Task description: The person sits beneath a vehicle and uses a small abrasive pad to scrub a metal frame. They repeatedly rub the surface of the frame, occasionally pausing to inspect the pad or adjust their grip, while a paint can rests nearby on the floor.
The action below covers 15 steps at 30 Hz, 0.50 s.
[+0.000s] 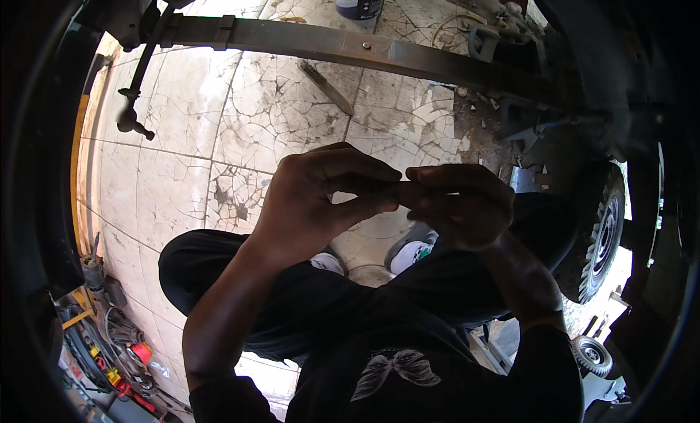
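Both hands are raised in front of my body and meet fingertip to fingertip. My left hand (pixel 310 197) is closed in a pinch, thumb and index finger together, with a small gap of light behind them. My right hand (pixel 463 204) is closed too, its thumb and fingers pressed together right against the left fingertips. Both are in deep shadow, so whatever small thing lies between the fingers cannot be made out. Below them are my legs in dark trousers (pixel 313 314), knees spread, and my shoes (pixel 408 252) on the floor.
A long metal beam (pixel 306 42) crosses ahead, with a jointed rod (pixel 138 88) hanging at its left. On the cracked tile floor (pixel 255 110) lies a flat strip (pixel 326 88). A bucket (pixel 360 0) stands beyond. Tyres (pixel 604 233) are right; tools and cables (pixel 120 350) lower left.
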{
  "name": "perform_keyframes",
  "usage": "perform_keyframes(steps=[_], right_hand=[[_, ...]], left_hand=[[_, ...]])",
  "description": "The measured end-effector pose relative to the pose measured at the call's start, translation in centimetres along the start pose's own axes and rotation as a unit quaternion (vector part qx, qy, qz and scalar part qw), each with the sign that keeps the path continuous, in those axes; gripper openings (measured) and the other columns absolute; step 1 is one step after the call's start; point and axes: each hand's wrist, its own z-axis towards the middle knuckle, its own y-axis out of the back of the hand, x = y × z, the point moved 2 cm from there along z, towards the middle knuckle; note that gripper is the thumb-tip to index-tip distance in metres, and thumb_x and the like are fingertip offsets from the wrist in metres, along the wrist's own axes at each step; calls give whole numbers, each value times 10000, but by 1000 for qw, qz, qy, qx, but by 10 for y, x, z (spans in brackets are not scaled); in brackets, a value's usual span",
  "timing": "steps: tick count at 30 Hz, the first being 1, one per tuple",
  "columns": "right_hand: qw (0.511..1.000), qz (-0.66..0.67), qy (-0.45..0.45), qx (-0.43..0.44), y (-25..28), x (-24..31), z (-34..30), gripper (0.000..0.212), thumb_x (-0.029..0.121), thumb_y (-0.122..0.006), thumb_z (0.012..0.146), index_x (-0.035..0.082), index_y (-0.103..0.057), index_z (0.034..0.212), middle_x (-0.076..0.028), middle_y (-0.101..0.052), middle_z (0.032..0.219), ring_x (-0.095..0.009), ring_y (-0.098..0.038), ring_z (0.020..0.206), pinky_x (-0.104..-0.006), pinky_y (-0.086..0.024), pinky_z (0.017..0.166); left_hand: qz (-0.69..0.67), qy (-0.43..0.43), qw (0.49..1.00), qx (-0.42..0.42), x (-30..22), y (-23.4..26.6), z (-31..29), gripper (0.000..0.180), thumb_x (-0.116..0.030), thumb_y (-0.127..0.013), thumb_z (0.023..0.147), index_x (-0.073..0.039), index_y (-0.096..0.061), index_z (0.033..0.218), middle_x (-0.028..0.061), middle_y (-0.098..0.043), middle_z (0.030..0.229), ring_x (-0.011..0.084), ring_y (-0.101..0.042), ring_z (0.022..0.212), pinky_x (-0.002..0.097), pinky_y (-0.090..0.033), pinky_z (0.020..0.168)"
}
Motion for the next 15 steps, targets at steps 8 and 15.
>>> perform_keyframes(steps=[8,15], right_hand=[[970,181,-164,-10,-5,-2,-11,257,-149,-761,838,-18,-734,1058,-227,-694,1230,-319,-735,1107,-382,-651,906],[902,329,-274,-52,-12,-4,-21,363,-182,-724,859,-62,-652,1194,-239,-672,1243,-311,-708,1161,-380,-647,929]], left_hand=[[30,-15,999,7,-1,-1,0,286,38,-859,799,34,-731,1055,105,-741,1035,186,-754,981,319,-613,915],[70,-32,997,1,6,-3,1,303,15,-881,779,7,-744,1049,90,-745,1022,154,-742,944,296,-595,864]])
